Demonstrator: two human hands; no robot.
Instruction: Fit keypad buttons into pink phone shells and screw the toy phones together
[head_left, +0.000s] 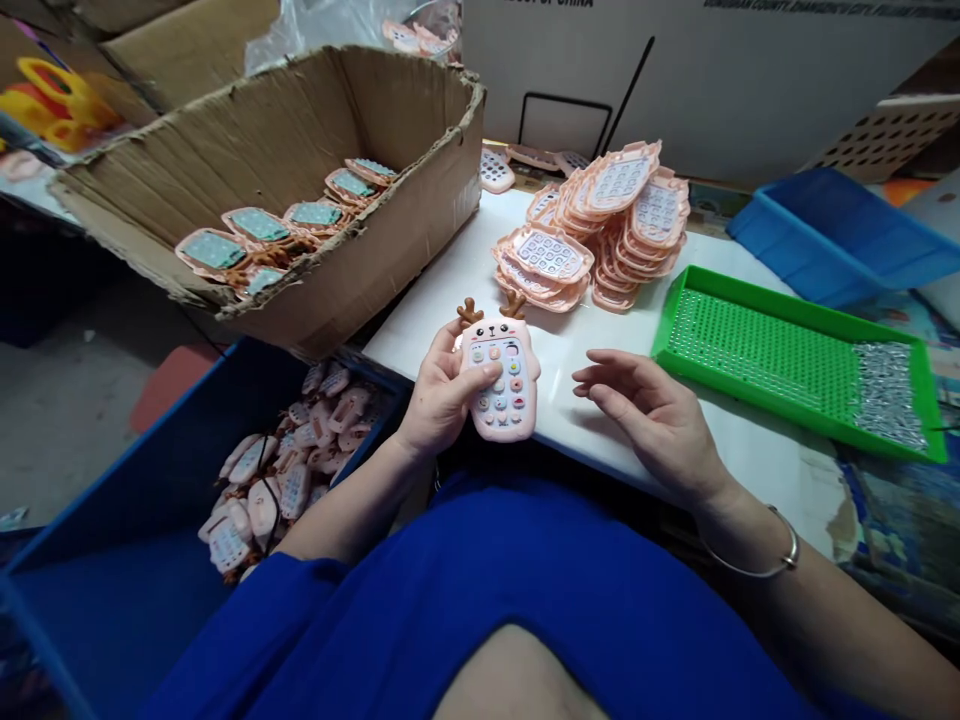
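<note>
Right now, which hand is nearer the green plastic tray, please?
Right. The right hand is just left of the green plastic tray; the left hand is farther left, holding a reindeer toy phone.

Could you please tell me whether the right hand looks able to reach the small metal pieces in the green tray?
Probably yes: the right hand looks empty, and the green tray beside it is open-topped, with nothing visible covering the small metal pieces at its right-hand end.

A pink toy phone [527, 410] with brown antlers [470, 313] is held, buttons [516, 384] showing, at the table's edge [577, 428].
</note>
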